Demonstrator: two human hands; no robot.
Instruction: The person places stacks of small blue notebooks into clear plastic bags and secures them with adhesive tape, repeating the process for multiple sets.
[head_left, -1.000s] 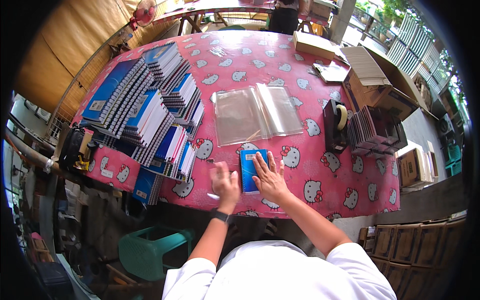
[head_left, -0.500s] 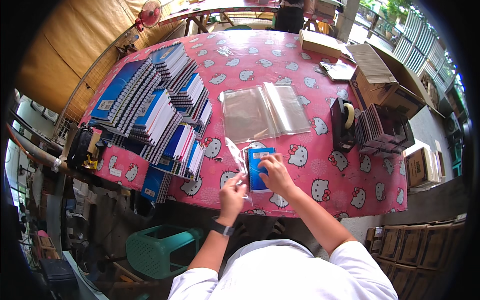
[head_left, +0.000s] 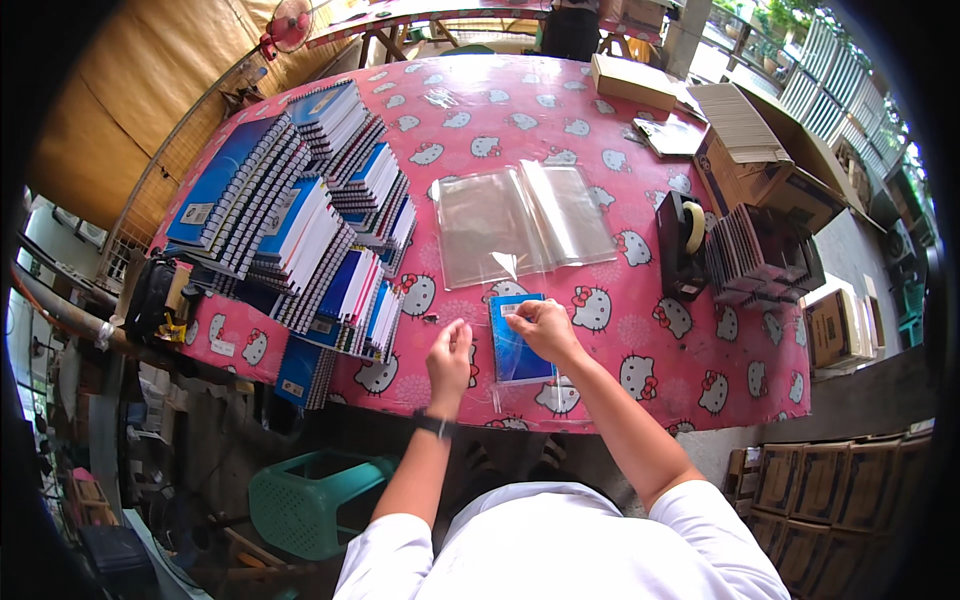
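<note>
A small blue notebook (head_left: 520,360) lies upright on the near part of the table, with a clear plastic sheet (head_left: 505,264) around and over it. The sheet's top edge stands up and catches the light. Over the notebook's upper right, my right hand (head_left: 545,332) is closed, its fingertips pinching what looks like the plastic over the cover. My left hand (head_left: 450,362) hovers just left of the notebook, fingers stretched out and holding nothing. Beyond the notebook, flat clear plastic covers (head_left: 485,225) lie in a pile.
Stacks of spiral notebooks (head_left: 300,240) fill the table's left side. At right stand a black tape dispenser (head_left: 682,245), a rack of thin dark-edged items (head_left: 755,255) and an opened cardboard box (head_left: 745,165). A green stool (head_left: 300,510) is below the near edge.
My left hand has let go of the raised plastic flap and drawn back left. The flap has come over the notebook, and my right hand's fingers have closed at its cover.
</note>
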